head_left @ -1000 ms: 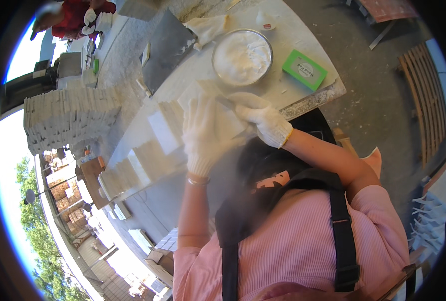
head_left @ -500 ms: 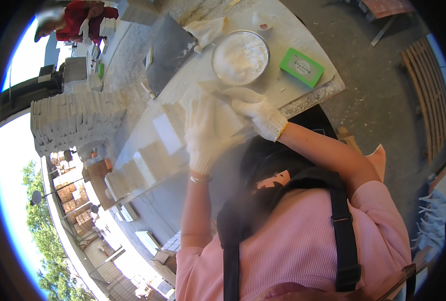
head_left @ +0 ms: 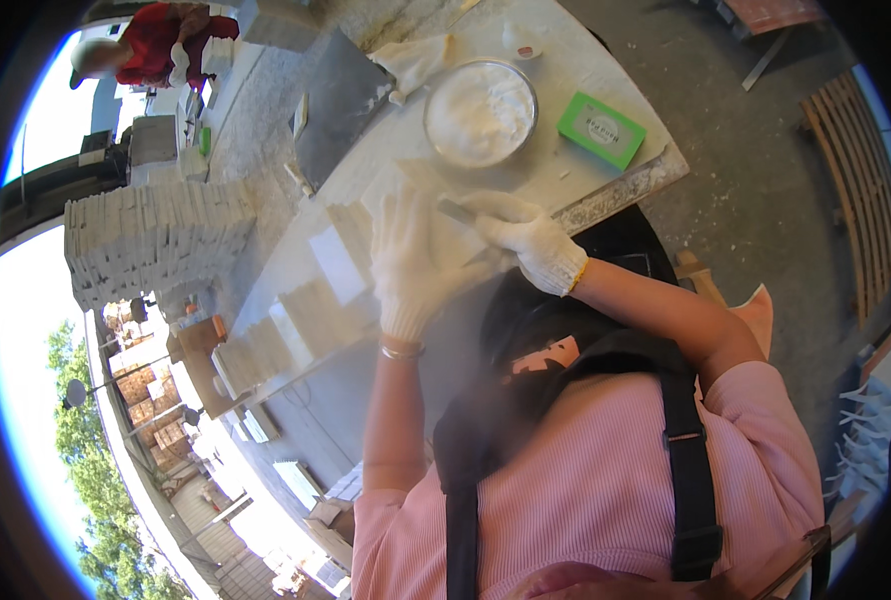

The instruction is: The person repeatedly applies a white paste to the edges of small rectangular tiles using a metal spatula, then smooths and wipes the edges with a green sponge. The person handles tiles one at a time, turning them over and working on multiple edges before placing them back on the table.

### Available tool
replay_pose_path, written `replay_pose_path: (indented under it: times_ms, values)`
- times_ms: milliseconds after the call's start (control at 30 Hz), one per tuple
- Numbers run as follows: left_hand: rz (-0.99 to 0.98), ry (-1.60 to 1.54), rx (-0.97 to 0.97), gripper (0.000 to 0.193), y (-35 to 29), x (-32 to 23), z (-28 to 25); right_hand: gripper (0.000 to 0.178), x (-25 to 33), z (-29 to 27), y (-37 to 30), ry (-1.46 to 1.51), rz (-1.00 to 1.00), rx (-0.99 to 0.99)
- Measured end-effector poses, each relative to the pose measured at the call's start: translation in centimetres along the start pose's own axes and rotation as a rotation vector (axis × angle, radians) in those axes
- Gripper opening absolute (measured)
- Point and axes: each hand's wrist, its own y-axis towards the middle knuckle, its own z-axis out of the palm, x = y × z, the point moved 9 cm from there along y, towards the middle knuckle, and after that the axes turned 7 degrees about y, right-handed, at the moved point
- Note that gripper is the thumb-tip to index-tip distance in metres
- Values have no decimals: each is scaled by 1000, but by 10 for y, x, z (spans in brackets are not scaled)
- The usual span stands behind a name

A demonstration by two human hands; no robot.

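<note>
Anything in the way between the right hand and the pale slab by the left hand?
Only the small grey tool the right hand itself holds; can't tell whether it touches the pale slab. Bowl and green box sit clear.

A dusty workshop, open to daylight along one side. Just beside the left fingers (head_left: 393, 222), pale tiles (head_left: 337, 268) stand in rows on the bench (head_left: 565, 45); farther left, slabs (head_left: 155, 240) form a larger stack. Beyond the right fingers (head_left: 502, 207), a bowl (head_left: 532, 122) holds white powder (head_left: 480, 115), and pale specks mark the bench's edge. Well right of the fingers: grey floor (head_left: 710, 160), flecked white, and a slatted wooden rack (head_left: 850, 190). Well ahead and left of them: a co-worker (head_left: 162, 45) in red with pale gloves. Far left: trees (head_left: 95, 450) outdoors.
</note>
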Motion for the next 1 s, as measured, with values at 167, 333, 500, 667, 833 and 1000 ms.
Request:
replay_pose_path:
  times_ms: [167, 333, 500, 667, 833, 1000]
  values:
    - [-4, -32, 51, 104, -1, 2, 6, 37, -8, -9, -27, 20, 80, 163]
    - [-17, -36, 83, 107, -2, 9, 10, 36, 5, -8, 17, -67, -60, 26]
    - [-16, 4, 58, 107, -2, 5, 6, 37, 2, 6, -1, -2, -4, 84]
    - [-8, -71, 32, 102, 0, 4, 3, 42, 7, -6, -34, -105, 32, 119]
    - [46, -46, -192, 84, -3, 0, -13, 46, 30, 3, 4, -117, -127, 63]
    - [-24, -316, -218, 84, -19, 4, -34, 37, 24, 26, -14, -127, -7, 105]
